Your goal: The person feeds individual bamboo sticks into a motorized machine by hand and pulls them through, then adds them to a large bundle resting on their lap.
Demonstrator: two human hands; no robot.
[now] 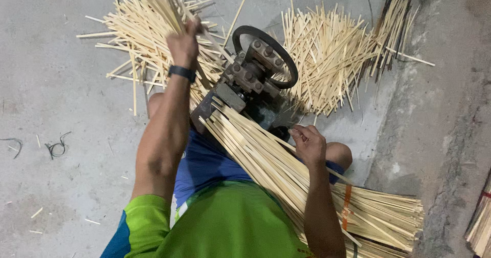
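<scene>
Bamboo splints fill most of what we see from the head camera, and the bundle lying across our lap (286, 171) is the one that matters: its long axis runs from the lower right, where an orange tie (347, 207) binds it, up and to the left into the small iron machine (245, 81) standing on the concrete floor (56, 109). Our right hand (308, 144) sits on top of that bundle, near the machine's mouth, fingers curled together and pinching what looks like a few splints at their upper ends, so the strips point straight from the fingertips toward the machine. Our left hand (183, 43) is raised well beyond the machine, closed in a fist round a separate bunch of thin strips (156, 2) that fans upward and away from us; a dark band (182, 73) circles that wrist. The right hand is therefore the nearer of the two to the lap bundle, and the left forearm crosses just beside the machine's left flank. A black wheel (266, 53) tops the machine, close to the path between the hands. Loose piles of cut strips lie beyond it, one to the left (133, 38) and one to the right (327, 58), with darker strips (394, 22) at the far right edge.
</scene>
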